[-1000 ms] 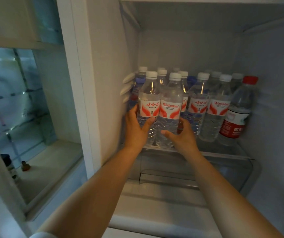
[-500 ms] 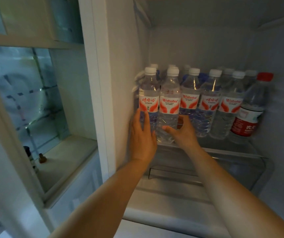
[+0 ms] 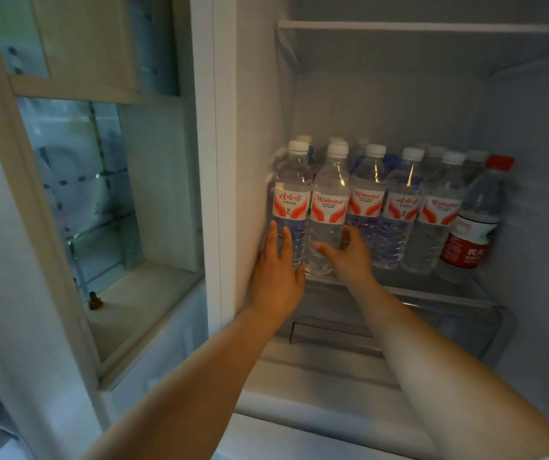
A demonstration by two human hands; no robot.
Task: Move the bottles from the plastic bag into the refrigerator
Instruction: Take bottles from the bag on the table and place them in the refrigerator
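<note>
Left hand lies flat against the corner bottle, fingers straight; right hand cups its neighbour, likely squaring both on the shelf mid-frame.

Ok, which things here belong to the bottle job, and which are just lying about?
Job:
- white-capped Wahaha water bottles, front row on the refrigerator shelf
- leftmost bottle, left hand flat against it
- second bottle, right hand at its base
- red-capped bottle, far right

Lying about:
- small brown bottle on the window ledge
- drawer under the shelf
</note>
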